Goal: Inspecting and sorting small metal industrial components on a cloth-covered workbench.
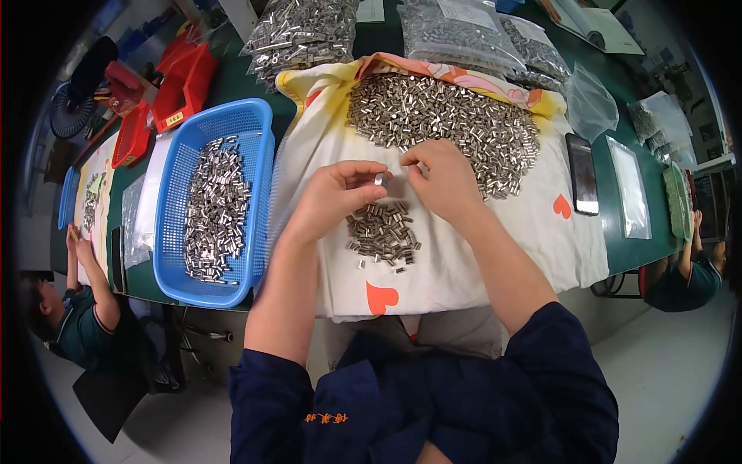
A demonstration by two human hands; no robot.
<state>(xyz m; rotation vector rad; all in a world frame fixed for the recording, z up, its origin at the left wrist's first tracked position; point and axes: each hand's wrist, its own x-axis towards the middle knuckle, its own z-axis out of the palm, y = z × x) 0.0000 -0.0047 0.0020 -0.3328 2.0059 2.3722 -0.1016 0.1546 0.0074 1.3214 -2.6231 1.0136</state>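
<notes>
Dark blue sleeves (433,402) fill the foreground, pushed up above both elbows, and the bare forearms reach forward over a white cloth (456,263) printed with orange hearts.

Far to the left of the left hand, another person (77,309) in a green shirt sits at the tabletop (232,81). Nearer, just left of the left hand, stands a blue plastic basket (174,255) holding a layer of small metal tubes. Beyond the basket lie red trays (182,85).

The left hand (336,197) is curled, its thumb and fingertips pinching one small metal tube (379,179). Just below both hands lies a small pile of tubes (380,233) on the cloth. The right hand (440,179) sits close beside the left, fingers bent, fingertips almost meeting the pinched tube; whether it grips anything I cannot tell.

Just beyond the hands spreads a big heap of tubes (440,120), and past that, clear bags (456,35) packed with more. Right of the right hand a dark phone (583,174) lies on the cloth's edge, then a flat clear bag (630,185).
</notes>
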